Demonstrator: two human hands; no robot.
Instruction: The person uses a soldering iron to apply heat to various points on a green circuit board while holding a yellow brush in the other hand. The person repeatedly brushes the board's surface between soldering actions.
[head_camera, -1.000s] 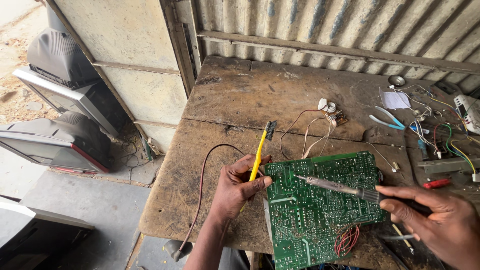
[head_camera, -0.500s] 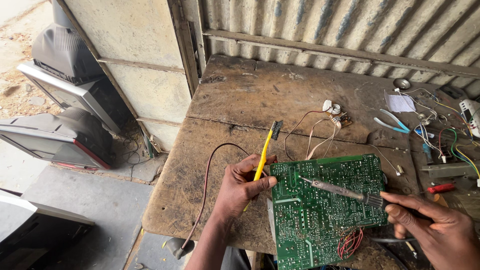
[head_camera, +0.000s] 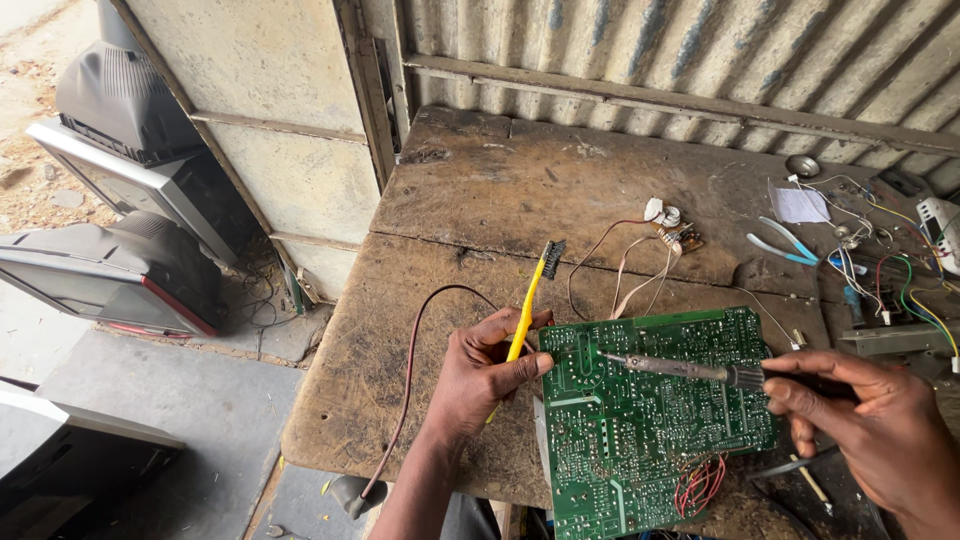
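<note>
A green circuit board (head_camera: 660, 420) lies solder side up on a worn wooden bench (head_camera: 560, 190). My left hand (head_camera: 480, 375) grips a yellow brush (head_camera: 528, 310) with dark bristles pointing away, and rests against the board's left edge. My right hand (head_camera: 870, 425) holds a soldering iron (head_camera: 690, 370) by its handle. The iron's metal tip touches the board near its upper left corner. Red wires (head_camera: 700, 485) bunch at the board's lower right.
Old television sets (head_camera: 120, 200) stand on the ground to the left. Blue-handled pliers (head_camera: 785, 245), loose coloured wires (head_camera: 900, 285), a white paper slip (head_camera: 800, 205) and small parts lie at the bench's right. A brown cable (head_camera: 410, 380) hangs over the front edge. Corrugated metal wall (head_camera: 700, 50) stands behind.
The view has shifted slightly. Both hands keep their grips, and the iron tip stays on the board's upper left area.
</note>
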